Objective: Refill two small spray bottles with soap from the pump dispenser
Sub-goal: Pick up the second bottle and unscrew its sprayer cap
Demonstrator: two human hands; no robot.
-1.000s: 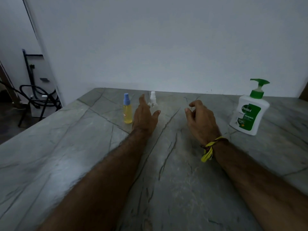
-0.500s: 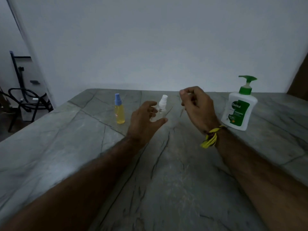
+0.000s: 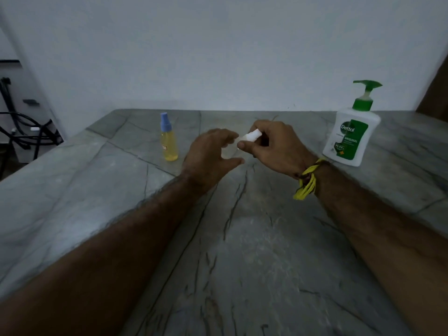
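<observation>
From the head camera I look down on a grey veined counter (image 3: 242,251) that runs back to a plain pale wall. I take the dispenser (image 3: 351,134) as my mark: it stands upright at the far right of the counter, white with a green label and green pump head, untouched. Just left of it is my right hand (image 3: 278,146), a yellow band (image 3: 306,181) tied at its wrist; its thumb and fingers pinch the white cap (image 3: 249,137) of the clear bottle (image 3: 231,151). The bottle is tilted, cap toward the dispenser, its clear body hard to make out in the dim light. My left hand (image 3: 208,156) is curled round that body from the side away from the dispenser, fingers above and thumb below, and appears to hold it, though the contact is blurred. Farther left again, well apart from the dispenser, the yellow bottle (image 3: 168,140) with a blue cap stands upright on the counter, near the left hand but not touched.
</observation>
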